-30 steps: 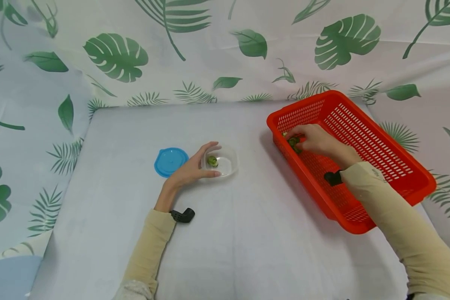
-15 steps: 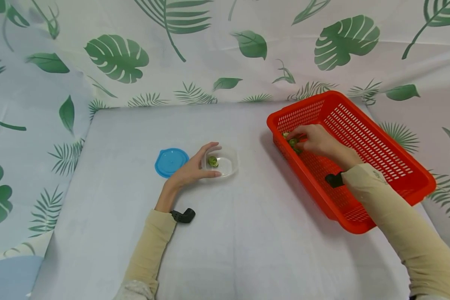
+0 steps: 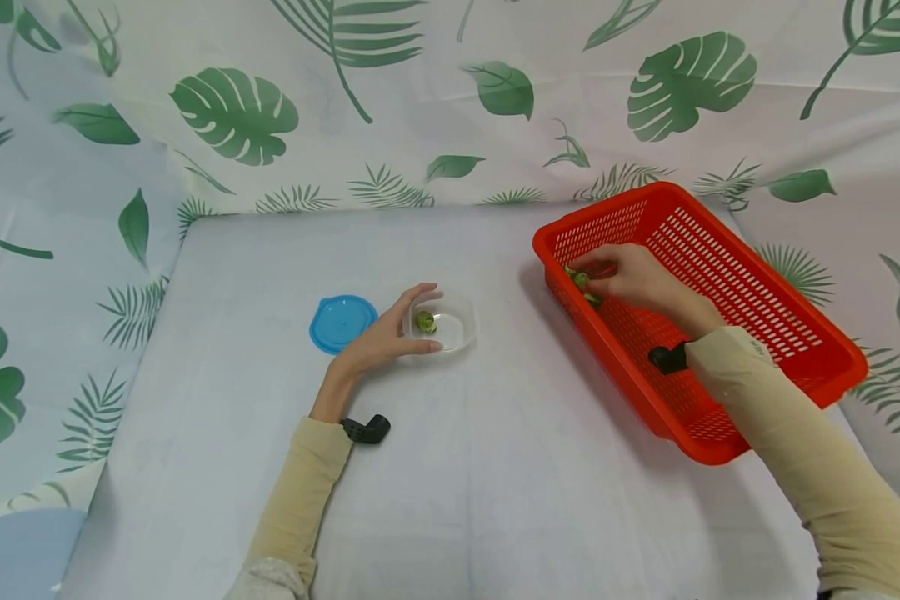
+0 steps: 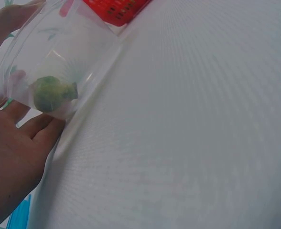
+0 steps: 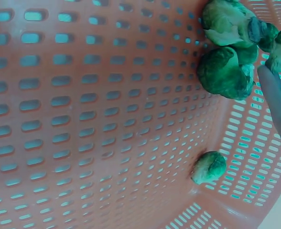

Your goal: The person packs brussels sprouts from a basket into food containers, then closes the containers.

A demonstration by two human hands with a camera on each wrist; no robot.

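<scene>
My left hand (image 3: pixel 381 337) holds a small clear plastic container (image 3: pixel 461 323) from its left side, thumb and fingers spread round the wall. Inside lies one green Brussels sprout (image 4: pixel 53 93), seen through the plastic in the left wrist view. My right hand (image 3: pixel 633 279) reaches into the red basket (image 3: pixel 607 333) at its far left end. Its fingertips pinch a Brussels sprout (image 5: pixel 280 51), partly cut off by the edge of the right wrist view. Close by sit more sprouts (image 5: pixel 224 74) in a cluster, and a single sprout (image 5: pixel 210 167) lies apart in the basket.
A round blue lid (image 3: pixel 339 323) lies on the white table cover (image 3: pixel 465 500), just left of the container. The basket has tall slotted walls and stands slanted on the right. Leaf-printed cloth (image 3: pixel 450 108) hangs behind the table.
My right hand has risen slightly inside the basket, and the sprouts by its fingertips show a little differently. The left hand and the container have stayed put.
</scene>
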